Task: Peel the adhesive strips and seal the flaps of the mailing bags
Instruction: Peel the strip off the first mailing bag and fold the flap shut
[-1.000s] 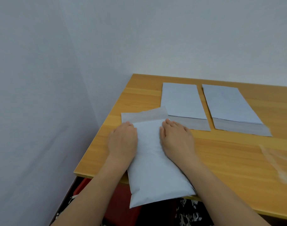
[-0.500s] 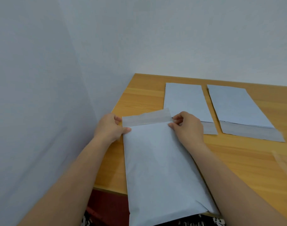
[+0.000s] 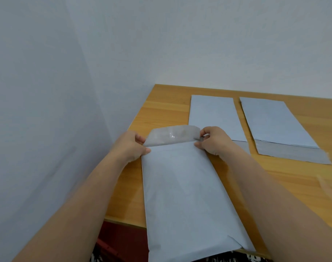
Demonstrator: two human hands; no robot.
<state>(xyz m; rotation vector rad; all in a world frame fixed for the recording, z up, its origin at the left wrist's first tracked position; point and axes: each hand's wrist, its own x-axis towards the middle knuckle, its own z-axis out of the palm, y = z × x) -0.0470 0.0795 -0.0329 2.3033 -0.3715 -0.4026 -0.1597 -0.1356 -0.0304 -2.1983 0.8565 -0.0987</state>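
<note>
A pale grey mailing bag (image 3: 186, 195) lies lengthwise on the wooden table (image 3: 165, 112), its near end hanging over the front edge. Its grey flap (image 3: 172, 136) at the far end is lifted and curling toward me. My left hand (image 3: 132, 146) pinches the flap's left corner, thumb on the bag's top edge. My right hand (image 3: 212, 140) pinches the flap's right corner the same way. Two more bags (image 3: 214, 116) (image 3: 272, 121) lie flat farther back, their grey flaps open toward me.
A clear peeled strip (image 3: 329, 186) lies on the table at the right edge of view. White walls close off the left side and the back. Below the table's front edge something red (image 3: 121, 241) shows.
Both hands left the bag's top, moved to the flap's two corners and took hold; the flap has risen off the table and bends toward me. The view shifted closer.
</note>
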